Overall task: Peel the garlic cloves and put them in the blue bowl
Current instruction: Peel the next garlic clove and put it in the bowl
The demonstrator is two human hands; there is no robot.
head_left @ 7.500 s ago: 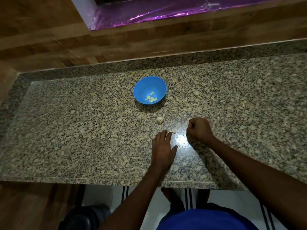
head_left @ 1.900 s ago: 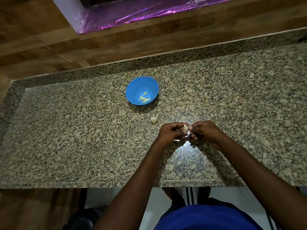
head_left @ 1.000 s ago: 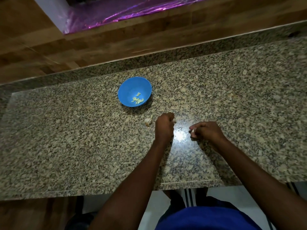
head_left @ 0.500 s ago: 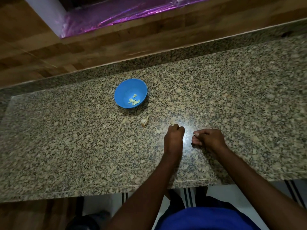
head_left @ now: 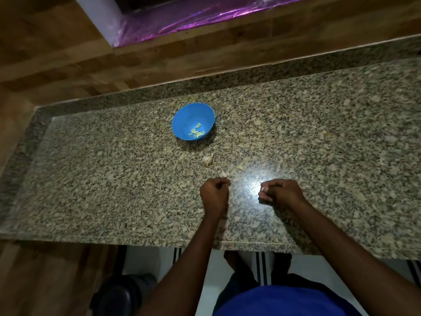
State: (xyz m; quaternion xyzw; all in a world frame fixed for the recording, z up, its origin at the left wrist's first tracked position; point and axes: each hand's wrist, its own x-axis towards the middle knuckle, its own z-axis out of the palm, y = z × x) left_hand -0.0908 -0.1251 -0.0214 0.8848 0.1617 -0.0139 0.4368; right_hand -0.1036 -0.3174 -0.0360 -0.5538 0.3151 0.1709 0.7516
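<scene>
The blue bowl [head_left: 182,131] stands on the granite counter and holds several peeled cloves [head_left: 196,132]. In front of it lie an unpeeled garlic chunk [head_left: 208,159], a small clove with a tail [head_left: 224,171] and a pale scrap [head_left: 239,167]. My left hand [head_left: 215,194] rests on the counter just behind the small clove, fingers curled, with nothing visible in it. My right hand [head_left: 280,192] rests to the right, and its fingertips pinch a small pale garlic clove [head_left: 263,189], which the fingers mostly hide.
The granite counter [head_left: 114,179] has a raised back edge, and behind it is a wooden wall with a purple foil strip [head_left: 205,14]. The front edge [head_left: 136,238] runs under my forearms. A dark round object [head_left: 120,293] sits on the floor below.
My hands were together working one clove, then parted. The left hand reached forward, left a pale scrap on the counter and drew back curled. The right hand still pinches the clove.
</scene>
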